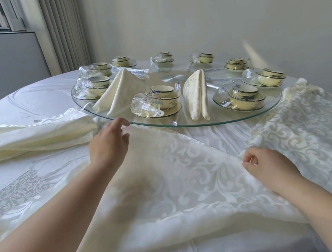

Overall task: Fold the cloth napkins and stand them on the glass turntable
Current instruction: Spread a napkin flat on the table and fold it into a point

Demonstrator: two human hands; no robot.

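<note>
Round table (23, 100): covered by a white cloth with creases; it carries everything else in view.
Glass turntable (226, 120): a clear round disc on the far half of the table, its near rim just beyond the open napkin's far edge.
Open napkin (170, 180): a cream damask cloth with a scroll pattern. It is spread loosely on the near side of the table between the two arms and is not yet folded; its right edge is lifted and rumpled.
Napkin heap (306, 123): more patterned cloths bunched at the right edge of the table, touching the open napkin.
Napkin stack (36, 135): cream cloths folded flat, lying left of the turntable.
Tent-folded napkin (119, 92): stands on the left part of the turntable as a peaked triangle.
Upright folded napkin (196, 94): stands on the turntable near its front rim, narrower, between two dish sets.
Wrapped tableware sets (156, 103): cream bowls and saucers with dark rims, each with a glass and sealed in clear film, ringed around the turntable.
Left hand (108, 145): reaches over the open napkin's far left corner beside the turntable rim, fingers loosely extended and gripping nothing.
Right hand (267, 163): fingers curled, pinching the raised right edge of the open napkin.
</note>
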